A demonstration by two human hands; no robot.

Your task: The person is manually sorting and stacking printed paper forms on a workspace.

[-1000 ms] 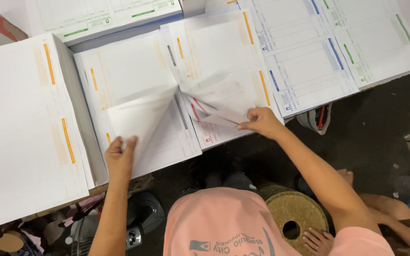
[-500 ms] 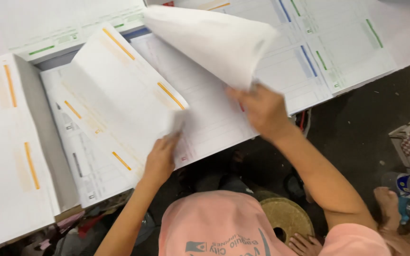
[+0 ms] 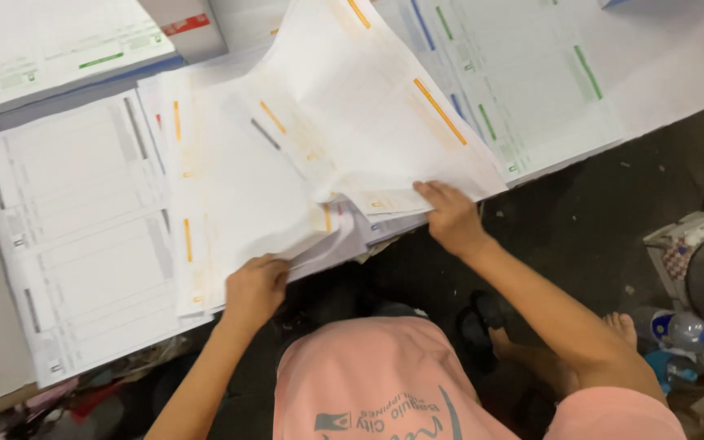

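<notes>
Left hand [image 3: 253, 289] grip closed on the near edge of a white printed paper sheet with orange bars [image 3: 230, 195], thumb on top, fingers tucked under the lifted corner. Right hand [image 3: 450, 216] grip spread flat, fingertips [image 3: 427, 189] pressing the near edge of a second, raised white sheet with orange stripes [image 3: 368, 106]; nothing clamped there. Raised sheet lies up and away from the right hand, long axis running diagonally from near-right to far-left, overlapping the left hand's sheet. Both sheets atop a loose stack of white forms [image 3: 344, 236] at the bench [image 3: 670, 73] edge. Right hand nearer the raised sheet; left hand nearer the lower one. Grey-barred forms [image 3: 75, 236] lie well to the left, green-striped forms [image 3: 531, 81] to the right.
</notes>
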